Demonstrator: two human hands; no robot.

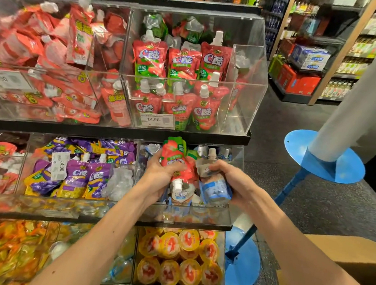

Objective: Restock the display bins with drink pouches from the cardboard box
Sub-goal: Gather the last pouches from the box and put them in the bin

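Both hands are at the right-hand acrylic bin (201, 217) on the middle shelf. The left hand (158, 173) grips a red strawberry drink pouch (173, 153) held upside down, its white spout pointing down. The right hand (232, 179) is curled round a blue-and-white drink pouch (216, 189), spout up. The two pouches touch above the bin's opening, and more blue pouches lie in the bin beneath them.

The black shelf edge (116, 132) of the tier above sits just over the strawberry pouch's top. On that tier, the strawberry bin (249, 91) holds rows of upright pouches behind a price tag (154, 119). Purple grape pouches (83, 176) fill the bin to the left of the hands, and jelly cups (180, 258) fill the one below.

The cardboard box (353, 254) is at the lower right beside the right forearm, its contents hidden. A blue stand (325, 162) is on the floor between the box and the shelving.
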